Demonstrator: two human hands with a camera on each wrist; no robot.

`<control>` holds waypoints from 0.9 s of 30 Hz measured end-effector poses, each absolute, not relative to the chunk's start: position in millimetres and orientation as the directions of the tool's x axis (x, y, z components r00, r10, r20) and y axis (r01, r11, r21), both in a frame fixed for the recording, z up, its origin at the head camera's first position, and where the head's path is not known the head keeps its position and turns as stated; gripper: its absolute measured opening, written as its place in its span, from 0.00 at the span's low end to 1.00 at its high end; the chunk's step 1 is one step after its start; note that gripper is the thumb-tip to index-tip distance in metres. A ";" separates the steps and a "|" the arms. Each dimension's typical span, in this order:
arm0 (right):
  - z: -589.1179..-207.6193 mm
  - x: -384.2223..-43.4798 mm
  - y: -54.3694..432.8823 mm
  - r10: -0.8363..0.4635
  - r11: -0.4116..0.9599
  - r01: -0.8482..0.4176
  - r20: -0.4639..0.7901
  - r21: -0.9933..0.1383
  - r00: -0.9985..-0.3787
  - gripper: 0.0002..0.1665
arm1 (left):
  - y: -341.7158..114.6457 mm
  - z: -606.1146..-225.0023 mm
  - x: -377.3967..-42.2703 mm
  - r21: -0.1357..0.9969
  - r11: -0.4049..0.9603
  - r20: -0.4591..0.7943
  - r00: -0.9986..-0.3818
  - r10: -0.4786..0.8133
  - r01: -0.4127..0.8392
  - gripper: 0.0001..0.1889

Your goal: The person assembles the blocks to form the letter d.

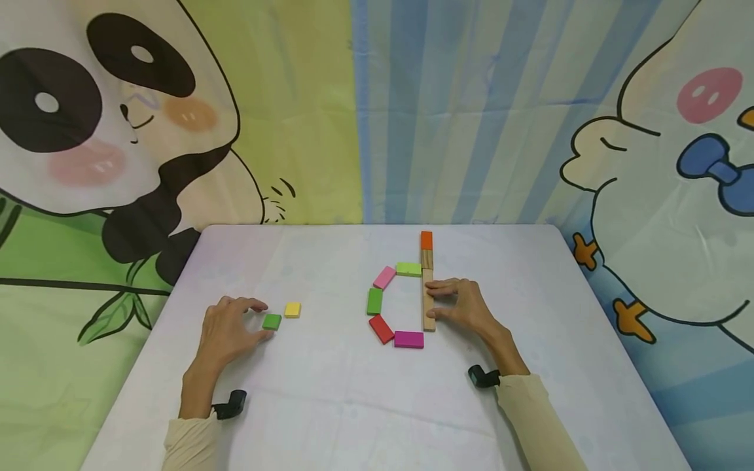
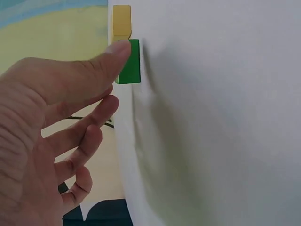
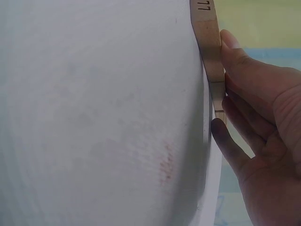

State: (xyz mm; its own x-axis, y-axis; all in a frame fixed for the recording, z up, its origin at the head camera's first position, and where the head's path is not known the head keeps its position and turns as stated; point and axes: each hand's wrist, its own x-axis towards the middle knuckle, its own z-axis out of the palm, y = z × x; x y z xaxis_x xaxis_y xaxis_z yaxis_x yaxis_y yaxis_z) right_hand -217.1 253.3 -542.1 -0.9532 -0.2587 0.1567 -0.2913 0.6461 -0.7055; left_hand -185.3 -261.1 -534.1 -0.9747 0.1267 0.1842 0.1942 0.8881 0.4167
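Observation:
My left hand [image 1: 226,330] is around a small green block [image 1: 271,322], thumb and index finger on either side with gaps showing. In the left wrist view the thumb overlaps the green block [image 2: 130,66]. A yellow block [image 1: 292,310] stands just beyond it. With its fingertips, my right hand [image 1: 465,306] touches the right side of a straight row of plain wooden blocks [image 1: 428,301]. Atop that row come a darker-grained wooden block [image 1: 427,260] and an orange block [image 1: 427,240]. Dark marks show on a wooden block [image 3: 205,28] in the right wrist view.
Left of the row curve a lime block [image 1: 409,269], a pink block [image 1: 385,278], a green block [image 1: 374,301], a red block [image 1: 381,329] and a magenta block [image 1: 409,339]. All lie on a white-covered table [image 1: 330,392]. A cartoon-printed curtain [image 1: 306,118] hangs behind.

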 end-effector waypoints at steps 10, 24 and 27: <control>-539.1 -216.7 253.0 -0.249 0.642 -0.281 0.153 -0.713 -0.956 0.31 | -263.7 -535.0 -184.4 0.448 0.871 0.131 -0.979 0.158 0.200 0.19; -541.0 -216.7 252.1 -0.237 0.647 -0.252 0.124 -0.719 -0.963 0.32 | -257.4 -525.7 -169.0 0.483 0.864 -0.057 -0.980 0.191 0.140 0.13; -540.9 -217.0 252.4 -0.241 0.646 -0.258 0.128 -0.719 -0.962 0.32 | -249.4 -525.6 -163.7 0.497 0.851 -0.063 -0.971 0.230 0.169 0.12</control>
